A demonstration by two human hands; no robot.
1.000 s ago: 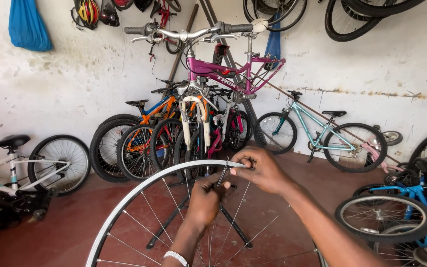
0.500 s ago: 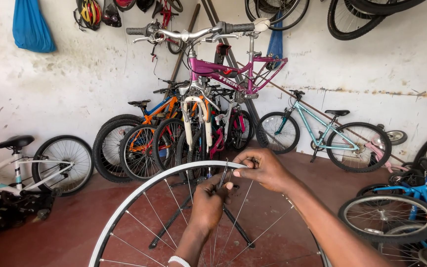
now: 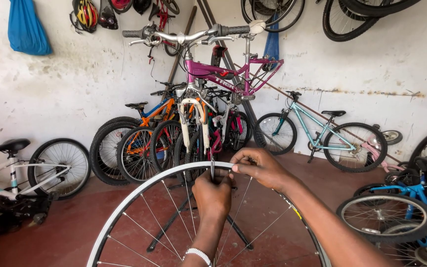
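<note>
- Head view looks down on a silver bicycle wheel rim (image 3: 139,198) held upright just in front of the person, its spokes fanning down toward the bottom edge.
- Left hand (image 3: 213,193) is closed into a fist at the top of the rim, gripping a thin dark tool (image 3: 212,168) that stands up against the rim.
- Right hand (image 3: 260,168) rests on the rim's top edge just beside the left, fingertips pinched together on it.
- Blue bag (image 3: 25,29) hangs on the white wall at upper left; what it holds cannot be seen.
- Helmets (image 3: 87,15) hang in a cluster near it.
- Magenta bike frame (image 3: 233,74) sits raised on a stand behind the wheel, with a lettered label on its tube, too small to tell more.
- Teal bicycle (image 3: 322,133) leans on the wall at right.
</note>
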